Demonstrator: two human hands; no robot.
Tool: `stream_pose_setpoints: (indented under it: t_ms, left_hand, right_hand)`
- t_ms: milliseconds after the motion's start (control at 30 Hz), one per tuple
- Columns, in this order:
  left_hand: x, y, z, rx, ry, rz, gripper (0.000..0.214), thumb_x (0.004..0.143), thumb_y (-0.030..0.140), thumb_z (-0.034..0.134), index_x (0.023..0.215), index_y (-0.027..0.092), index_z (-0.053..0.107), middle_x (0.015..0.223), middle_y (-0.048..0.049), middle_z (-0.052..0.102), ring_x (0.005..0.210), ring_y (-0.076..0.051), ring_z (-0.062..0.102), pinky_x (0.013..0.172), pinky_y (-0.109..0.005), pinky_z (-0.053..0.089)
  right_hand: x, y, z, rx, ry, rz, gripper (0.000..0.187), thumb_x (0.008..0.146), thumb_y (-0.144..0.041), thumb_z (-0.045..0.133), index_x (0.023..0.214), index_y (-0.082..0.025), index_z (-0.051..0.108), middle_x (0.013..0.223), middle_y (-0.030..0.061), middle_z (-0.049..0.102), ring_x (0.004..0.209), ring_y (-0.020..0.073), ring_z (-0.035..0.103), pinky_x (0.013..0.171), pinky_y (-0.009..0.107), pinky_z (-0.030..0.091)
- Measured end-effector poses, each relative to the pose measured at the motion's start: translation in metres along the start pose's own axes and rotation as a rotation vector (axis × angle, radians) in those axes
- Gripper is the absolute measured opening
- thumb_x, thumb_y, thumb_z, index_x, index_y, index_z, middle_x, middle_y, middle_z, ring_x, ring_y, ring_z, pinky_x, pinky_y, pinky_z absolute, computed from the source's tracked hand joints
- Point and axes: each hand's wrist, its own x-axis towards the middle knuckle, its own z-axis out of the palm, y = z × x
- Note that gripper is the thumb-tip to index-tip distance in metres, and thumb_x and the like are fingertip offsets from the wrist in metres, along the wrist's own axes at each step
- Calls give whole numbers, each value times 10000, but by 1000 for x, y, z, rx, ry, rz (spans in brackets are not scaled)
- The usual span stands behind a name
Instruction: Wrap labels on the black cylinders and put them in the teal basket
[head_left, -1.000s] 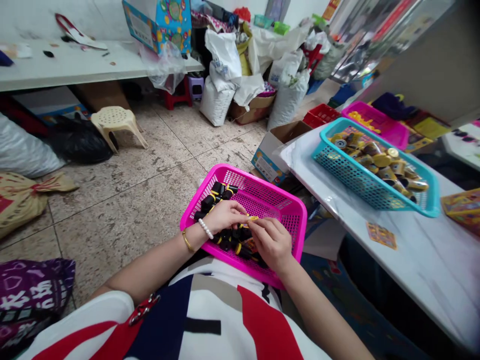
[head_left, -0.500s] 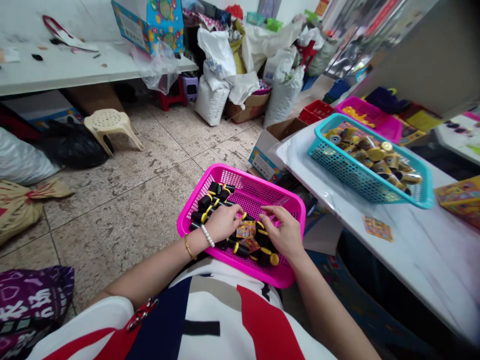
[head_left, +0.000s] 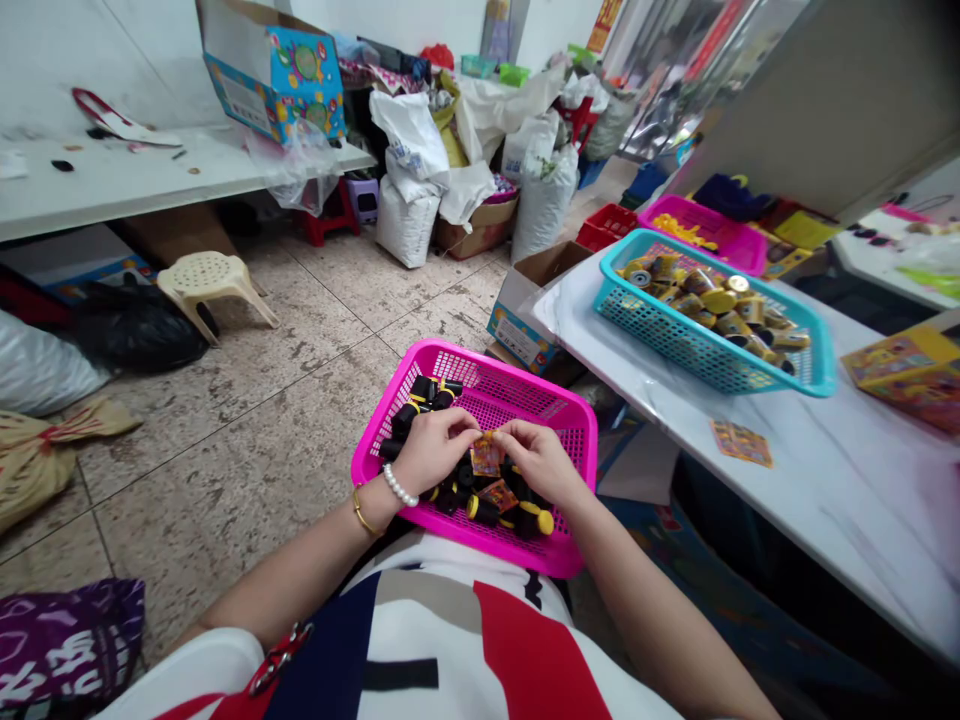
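Observation:
On my lap rests a pink plastic basket [head_left: 585,420] with several black cylinders with yellow ends [head_left: 484,508] in it. My left hand [head_left: 435,450] and my right hand [head_left: 546,462] meet above the basket, thumbs and fingers pinched at the upper edge of a small orange printed sticker sheet [head_left: 487,460]. Exactly what each fingertip grips there is partly hidden. Below it, a second orange sheet [head_left: 499,494] lies among the cylinders.
To the right, a marble-look table [head_left: 667,410] carries a turquoise basket [head_left: 821,350] of gold-labelled cylinders [head_left: 720,300] and another printed sheet [head_left: 741,442]. An open carton [head_left: 525,310] stands beside it. A cream stool [head_left: 210,280] and white sacks [head_left: 409,220] are on the floor.
My right hand has moved left from open space over the basket and now pinches at the sheet's upper edge beside my left fingers. The camera view has shifted slightly.

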Motion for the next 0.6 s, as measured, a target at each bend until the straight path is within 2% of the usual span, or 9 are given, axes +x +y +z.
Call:
stream_pose_setpoints:
  t_ms: [67, 167, 333, 600]
  left_hand:
    - [1, 4, -3, -78, 104, -58, 138, 822, 299, 603, 861, 178, 656, 764, -11, 668, 617, -114, 570, 583, -212, 424]
    - [-2, 12, -6, -208, 226, -116, 203, 827, 370, 595, 878, 175, 625, 736, -2, 639, 542, -91, 516, 504, -194, 385]
    - [-14, 27, -3, -307, 145, -149, 320, 858, 442, 540, 769, 162, 668, 606, 4, 599, 481, -90, 473, 460, -200, 362]
    - [-20, 31, 9, -228, 222, -45, 246, 838, 379, 596, 854, 188, 749, 767, -44, 687, 668, -146, 586, 629, -243, 460]
  right_hand:
    - [2, 0, 5, 35, 81, 11, 306, 867, -417, 535, 681, -178, 584, 610, -15, 576, 578, 132, 527, 542, 238, 419]
    - [4, 0, 8, -25, 239, -38, 332, 899, -419, 490, 663, -190, 542, 587, -32, 498, 557, 120, 460, 518, 230, 361]
    - [0, -6, 9, -103, 360, -107, 329, 925, -404, 466, 674, -197, 514, 612, -28, 486, 584, 124, 457, 535, 236, 340]
    - [-3, -11, 13, -194, 449, -168, 319, 935, -378, 466, 669, -206, 500, 628, -10, 510, 623, 146, 493, 570, 258, 370]
